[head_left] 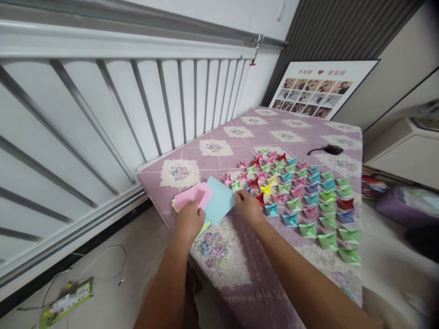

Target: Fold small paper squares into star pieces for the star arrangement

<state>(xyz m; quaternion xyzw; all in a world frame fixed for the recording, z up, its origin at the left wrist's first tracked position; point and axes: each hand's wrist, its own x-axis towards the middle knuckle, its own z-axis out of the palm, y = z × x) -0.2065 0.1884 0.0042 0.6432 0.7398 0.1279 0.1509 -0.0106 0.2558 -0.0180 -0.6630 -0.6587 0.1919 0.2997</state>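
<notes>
Here, flat pale-blue paper square (219, 201)

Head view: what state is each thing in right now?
blue sheet, unfolded, right corner pinched by right hand
pink sheet, unfolded, flat on the stack under left hand
left hand, resting on pink sheet, grip unclear
folded paper pieces, lying in rows on tablecloth

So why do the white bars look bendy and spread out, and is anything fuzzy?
Head view: the wide lens fans out the white bars near the edge; the purple thing on the right is blurred; the blue paper is sharp; light is soft, no glare.
</notes>
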